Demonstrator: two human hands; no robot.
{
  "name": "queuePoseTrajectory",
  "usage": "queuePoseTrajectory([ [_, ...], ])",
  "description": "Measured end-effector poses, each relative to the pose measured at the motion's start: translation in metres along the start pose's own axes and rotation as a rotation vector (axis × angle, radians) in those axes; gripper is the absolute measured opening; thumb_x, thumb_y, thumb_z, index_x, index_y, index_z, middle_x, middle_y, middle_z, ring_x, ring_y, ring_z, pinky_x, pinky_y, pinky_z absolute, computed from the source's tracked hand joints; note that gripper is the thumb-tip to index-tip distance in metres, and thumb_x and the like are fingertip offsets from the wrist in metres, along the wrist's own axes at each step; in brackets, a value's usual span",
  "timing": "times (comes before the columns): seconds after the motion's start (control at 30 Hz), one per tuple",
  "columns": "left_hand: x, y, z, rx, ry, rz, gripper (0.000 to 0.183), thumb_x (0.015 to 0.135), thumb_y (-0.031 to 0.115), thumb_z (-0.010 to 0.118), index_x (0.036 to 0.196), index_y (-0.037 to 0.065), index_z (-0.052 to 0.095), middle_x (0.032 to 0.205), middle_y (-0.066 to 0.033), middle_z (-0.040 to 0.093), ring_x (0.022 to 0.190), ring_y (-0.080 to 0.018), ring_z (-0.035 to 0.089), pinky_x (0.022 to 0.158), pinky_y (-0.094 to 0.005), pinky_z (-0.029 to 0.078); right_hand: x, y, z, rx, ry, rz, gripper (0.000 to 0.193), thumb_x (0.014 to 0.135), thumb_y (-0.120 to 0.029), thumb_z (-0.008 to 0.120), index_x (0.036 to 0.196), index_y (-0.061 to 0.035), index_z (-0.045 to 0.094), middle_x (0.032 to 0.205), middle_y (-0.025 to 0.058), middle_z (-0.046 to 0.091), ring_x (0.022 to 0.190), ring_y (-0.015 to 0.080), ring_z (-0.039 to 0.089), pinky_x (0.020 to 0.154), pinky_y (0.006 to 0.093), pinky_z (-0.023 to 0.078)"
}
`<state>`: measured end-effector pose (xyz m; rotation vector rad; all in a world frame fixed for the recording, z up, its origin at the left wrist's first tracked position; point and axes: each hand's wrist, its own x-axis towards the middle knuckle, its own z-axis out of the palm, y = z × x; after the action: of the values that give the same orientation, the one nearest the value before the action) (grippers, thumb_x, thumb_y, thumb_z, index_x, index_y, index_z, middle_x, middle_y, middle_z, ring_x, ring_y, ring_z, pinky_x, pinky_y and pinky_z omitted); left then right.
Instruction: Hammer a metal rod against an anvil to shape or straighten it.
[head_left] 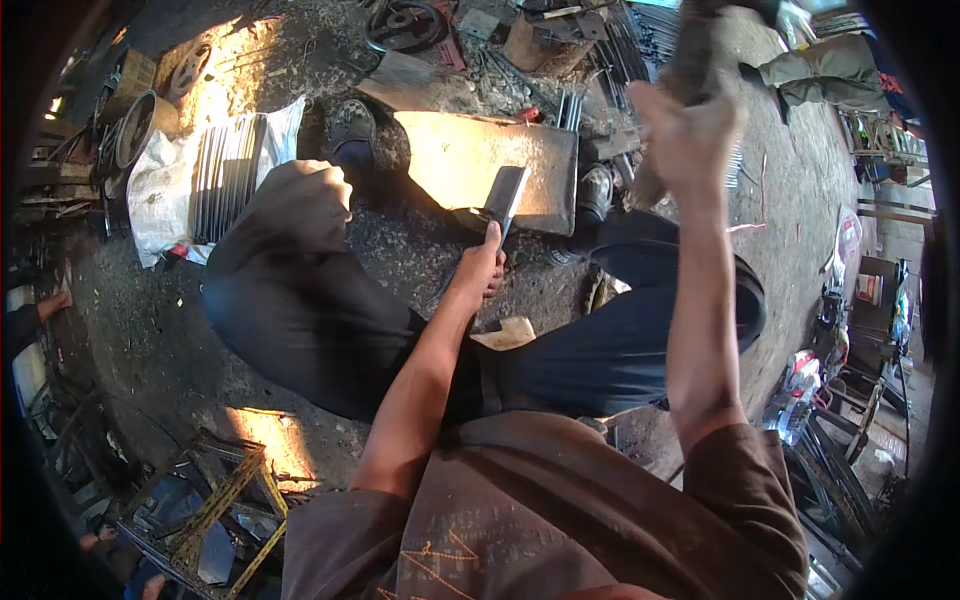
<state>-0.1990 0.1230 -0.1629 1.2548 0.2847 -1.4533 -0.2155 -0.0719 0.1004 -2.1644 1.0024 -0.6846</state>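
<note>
While a flat metal piece (pixel 508 192) is gripped at centre by the left hand (pixel 479 272), the right hand (pixel 690 142) is blurred. A tool (pixel 696 55) is clasped in it, upper right.

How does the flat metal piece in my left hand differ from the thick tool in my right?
The flat metal piece looks thin; the thick tool looks bulkier. The metal piece shows fairly sharply; the tool is blurred. The metal piece is near the picture's middle; the tool reaches the upper edge. Both are gripped one-handed.
</note>
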Motion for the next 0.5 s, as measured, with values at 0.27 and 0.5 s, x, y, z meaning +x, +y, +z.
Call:
queuePoseTrajectory([
  [0.27, 0.008, -0.006, 0.013, 0.304, 0.157, 0.132, 0.061, 0.094, 0.062, 0.042, 0.061, 0.012, 0.048, 0.054, 0.0017, 0.042, 0.045, -0.0119, 0.041, 0.044, -0.0298, 0.034, -0.074, 0.164, 0.078, -0.541, -0.294, 0.177, 0.027, 0.073, -0.010, 0.060, 0.097, 0.0009, 0.060, 0.091, 0.0284, 0.065, 0.089, 0.0441, 0.065, 0.081, 0.0490, 0.052],
  [0.5, 0.002, -0.010, -0.003, -0.028, -0.032, 0.041, 0.057, 0.093, 0.064, 0.044, 0.061, 0.017, 0.037, 0.053, 0.0061, 0.033, 0.040, -0.0058, 0.028, 0.037, -0.0241, 0.019, -0.027, 0.072, 0.019, -0.061, -0.126, 0.130, 0.039, 0.068, -0.006, 0.067, 0.103, 0.0080, 0.060, 0.071, 0.0137, 0.064, 0.059, 0.0205, 0.061, 0.055, 0.0350, 0.050],
])
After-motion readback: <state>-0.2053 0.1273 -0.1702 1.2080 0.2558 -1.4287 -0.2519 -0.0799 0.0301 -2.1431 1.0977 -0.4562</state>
